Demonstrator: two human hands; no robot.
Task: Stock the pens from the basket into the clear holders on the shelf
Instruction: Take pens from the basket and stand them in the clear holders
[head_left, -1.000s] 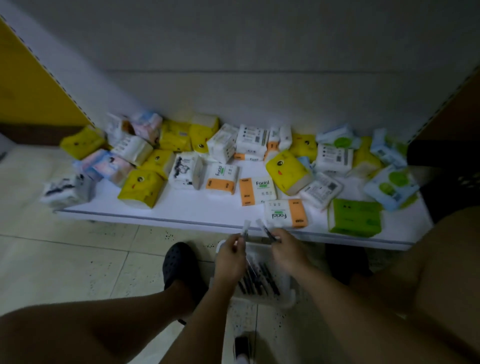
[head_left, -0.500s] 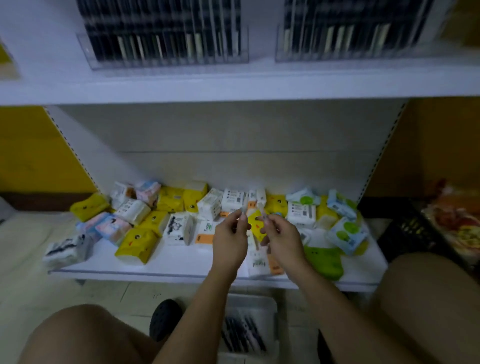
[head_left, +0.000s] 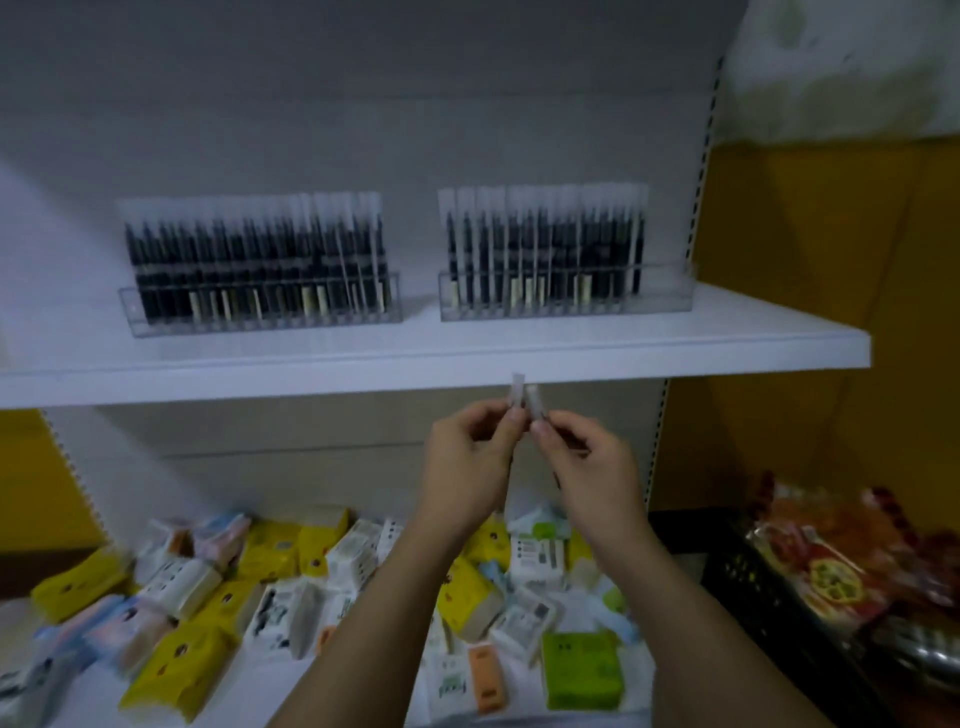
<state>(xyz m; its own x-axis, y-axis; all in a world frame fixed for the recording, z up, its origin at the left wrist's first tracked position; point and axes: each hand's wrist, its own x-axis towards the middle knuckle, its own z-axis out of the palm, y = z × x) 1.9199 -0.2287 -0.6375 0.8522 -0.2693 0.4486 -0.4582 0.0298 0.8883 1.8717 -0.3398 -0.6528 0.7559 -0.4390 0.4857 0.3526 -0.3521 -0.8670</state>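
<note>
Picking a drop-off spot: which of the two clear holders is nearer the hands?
The right holder, almost straight above the left hand and right hand; the left holder sits well off to the left.

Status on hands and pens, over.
Left hand, right hand each pinch a pen. Pens at upper shelf front edge. Right clear holder has room at right end. No obstruction.

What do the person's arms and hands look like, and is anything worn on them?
Both arms are bare: no sleeve shows on the left forearm or the right forearm down to the frame's edge. The left hand and the right hand wear no gloves; no ring, watch or bracelet shows. The picture is dim, so small marks cannot be told.
</note>
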